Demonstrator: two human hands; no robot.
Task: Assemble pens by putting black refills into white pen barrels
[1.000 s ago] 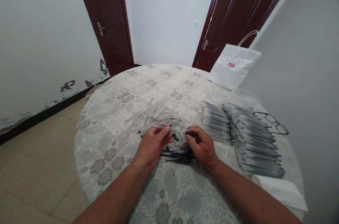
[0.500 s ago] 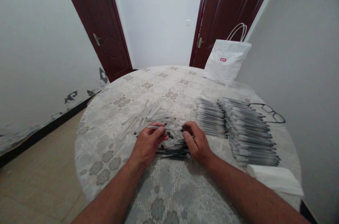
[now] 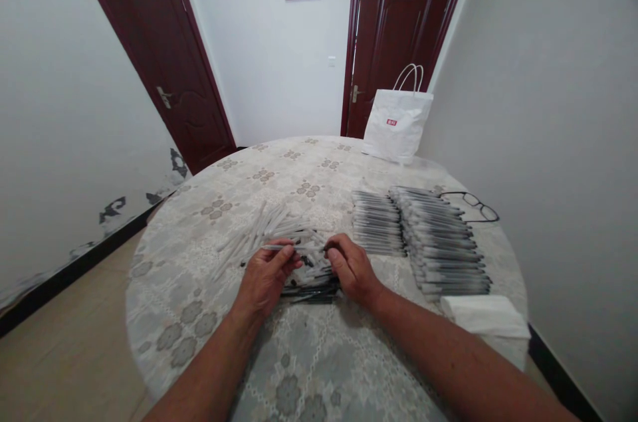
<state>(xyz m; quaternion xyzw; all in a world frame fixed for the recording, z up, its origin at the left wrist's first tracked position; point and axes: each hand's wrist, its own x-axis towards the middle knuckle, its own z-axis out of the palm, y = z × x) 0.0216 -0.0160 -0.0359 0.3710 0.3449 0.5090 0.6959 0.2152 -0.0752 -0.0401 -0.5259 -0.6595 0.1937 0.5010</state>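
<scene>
My left hand (image 3: 264, 276) pinches a thin clear pen barrel (image 3: 286, 247) level above the round table (image 3: 209, 256). My right hand (image 3: 349, 268) is closed at the barrel's right end, fingers pinched on a small dark part there. Under both hands lies a heap of black refills and caps (image 3: 312, 286). A loose pile of pale empty barrels (image 3: 259, 229) fans out just beyond my left hand. To the right, two neat rows of assembled pens (image 3: 433, 239) lie side by side.
A white paper bag (image 3: 396, 123) stands at the table's far edge by a dark door. Black glasses (image 3: 471, 206) lie right of the pen rows. A folded white tissue (image 3: 483, 316) rests near the right edge. A wall runs close on the right.
The camera tilted up and turned, so a wall clock came into view. Both hands stayed together over the heap, still working the same barrel.
</scene>
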